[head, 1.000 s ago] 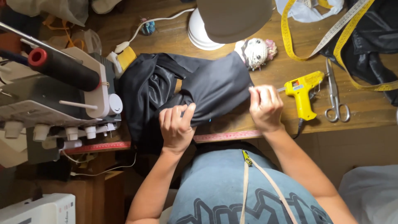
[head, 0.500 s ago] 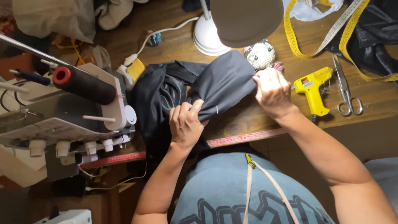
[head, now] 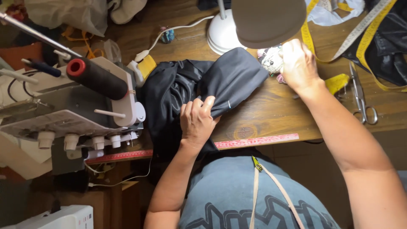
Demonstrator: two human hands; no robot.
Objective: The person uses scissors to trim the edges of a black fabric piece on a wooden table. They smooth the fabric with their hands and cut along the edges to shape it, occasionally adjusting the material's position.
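A bundle of black fabric (head: 231, 78) lies on the wooden table (head: 271, 112), bunched at its left side. My left hand (head: 197, 123) grips the fabric's near edge, fingers curled over a fold. My right hand (head: 299, 63) is off the fabric, up at the small pale pincushion (head: 270, 59) beside the lamp base (head: 222, 32). Its fingers are curled against the pincushion, and what they hold, if anything, is hidden.
An overlock sewing machine (head: 80, 121) with a black thread cone (head: 97, 78) stands at the left. A lamp shade (head: 268, 20) hangs over the back. Scissors (head: 360, 99), a yellow glue gun (head: 337, 82) and a yellow tape measure (head: 308, 36) lie right. A red ruler (head: 256, 141) runs along the table edge.
My right hand has left the fabric's right edge and moved up and right to the pincushion. My left hand has stayed gripping the fabric.
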